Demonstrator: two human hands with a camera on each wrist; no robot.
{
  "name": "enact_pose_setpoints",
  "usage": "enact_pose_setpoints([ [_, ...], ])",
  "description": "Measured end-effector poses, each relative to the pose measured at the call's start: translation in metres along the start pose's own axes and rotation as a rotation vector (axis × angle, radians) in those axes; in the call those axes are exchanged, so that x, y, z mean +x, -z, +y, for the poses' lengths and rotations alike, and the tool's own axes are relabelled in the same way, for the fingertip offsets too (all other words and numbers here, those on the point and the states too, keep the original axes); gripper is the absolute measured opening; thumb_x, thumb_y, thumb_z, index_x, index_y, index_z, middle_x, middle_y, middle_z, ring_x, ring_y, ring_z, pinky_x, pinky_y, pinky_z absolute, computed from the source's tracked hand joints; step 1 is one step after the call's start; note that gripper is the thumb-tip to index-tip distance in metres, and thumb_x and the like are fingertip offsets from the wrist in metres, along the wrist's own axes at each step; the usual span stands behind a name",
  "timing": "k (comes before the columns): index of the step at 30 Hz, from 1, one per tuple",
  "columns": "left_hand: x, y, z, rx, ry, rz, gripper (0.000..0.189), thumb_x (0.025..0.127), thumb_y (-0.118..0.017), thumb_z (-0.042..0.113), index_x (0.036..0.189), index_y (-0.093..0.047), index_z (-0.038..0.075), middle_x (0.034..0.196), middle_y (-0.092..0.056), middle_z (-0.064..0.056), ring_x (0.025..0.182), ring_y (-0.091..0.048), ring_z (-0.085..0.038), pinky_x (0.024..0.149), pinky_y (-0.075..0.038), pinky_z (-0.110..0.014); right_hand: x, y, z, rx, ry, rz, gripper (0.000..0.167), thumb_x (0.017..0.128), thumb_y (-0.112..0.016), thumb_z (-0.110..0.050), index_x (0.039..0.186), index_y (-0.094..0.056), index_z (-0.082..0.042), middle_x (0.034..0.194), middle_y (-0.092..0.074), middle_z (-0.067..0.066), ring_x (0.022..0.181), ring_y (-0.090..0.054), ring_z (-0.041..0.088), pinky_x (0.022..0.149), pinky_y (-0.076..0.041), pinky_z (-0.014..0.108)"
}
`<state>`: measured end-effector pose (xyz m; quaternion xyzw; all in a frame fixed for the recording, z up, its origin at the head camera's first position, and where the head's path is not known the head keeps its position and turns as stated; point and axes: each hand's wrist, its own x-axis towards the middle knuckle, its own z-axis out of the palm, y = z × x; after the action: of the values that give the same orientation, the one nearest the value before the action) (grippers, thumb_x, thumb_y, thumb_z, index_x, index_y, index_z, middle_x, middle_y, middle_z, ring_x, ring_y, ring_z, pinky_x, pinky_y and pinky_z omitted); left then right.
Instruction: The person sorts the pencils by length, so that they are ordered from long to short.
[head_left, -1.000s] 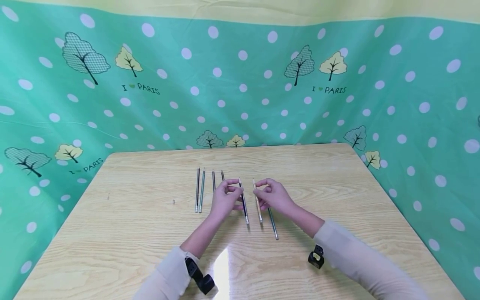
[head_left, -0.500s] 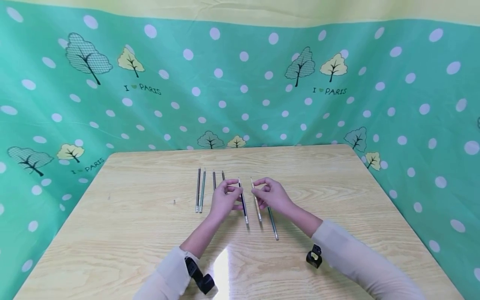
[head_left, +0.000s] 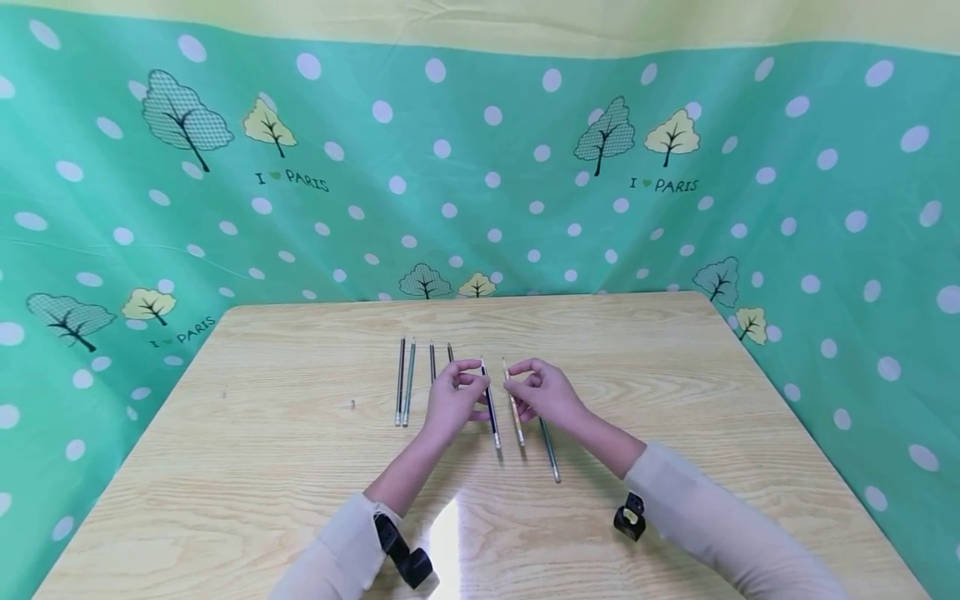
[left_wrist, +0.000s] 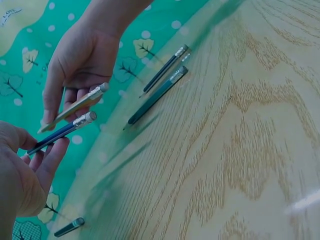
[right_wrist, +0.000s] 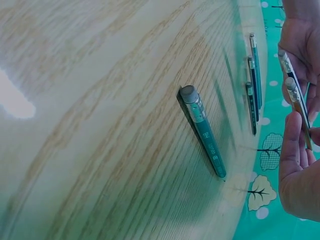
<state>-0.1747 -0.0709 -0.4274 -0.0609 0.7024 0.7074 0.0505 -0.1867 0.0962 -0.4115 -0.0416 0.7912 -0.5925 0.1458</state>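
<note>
In the head view my left hand (head_left: 450, 407) pinches a dark blue pencil (head_left: 491, 414) between thumb and fingers. My right hand (head_left: 553, 396) holds a yellowish pencil (head_left: 517, 417) the same way, a small gap to its right. Both pencils have their eraser ends towards me and their points away. The left wrist view shows the dark blue pencil (left_wrist: 62, 132) and the yellowish pencil (left_wrist: 75, 107) raised off the table, nearly parallel. Below my right hand a green pencil (right_wrist: 206, 137) lies on the table, its point partly covered in the head view.
Left of my hands lie a dark pencil (head_left: 401, 383), a green pencil (head_left: 408, 387) and another dark pencil (head_left: 432, 362). One more dark pencil (head_left: 450, 353) is partly behind my left hand. A tiny grey bit (head_left: 352, 404) sits on the wooden table (head_left: 262, 483). Behind hangs a patterned curtain (head_left: 480, 108).
My right hand has shifted slightly left, bringing the yellowish pencil a little closer to the dark blue one. My left hand has hardly moved. The head view has tilted slightly.
</note>
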Motion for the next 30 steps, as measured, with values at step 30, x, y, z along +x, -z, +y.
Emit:
enact_pose_setpoints([
  [30, 0.024, 0.008, 0.003, 0.080, 0.021, 0.057, 0.041, 0.088, -0.063, 0.016, 0.126, -0.051, 0.011, 0.103, -0.057, -0.009, 0.075, -0.062, -0.018, 0.067, -0.060, -0.041, -0.002, 0.008, -0.002, 0.021, -0.016, -0.012, 0.034, 0.090, -0.062, -0.012, 0.119, -0.051, 0.000, 0.068, -0.058, 0.007, 0.050, -0.056, 0.013, 0.056, -0.059, 0.036],
])
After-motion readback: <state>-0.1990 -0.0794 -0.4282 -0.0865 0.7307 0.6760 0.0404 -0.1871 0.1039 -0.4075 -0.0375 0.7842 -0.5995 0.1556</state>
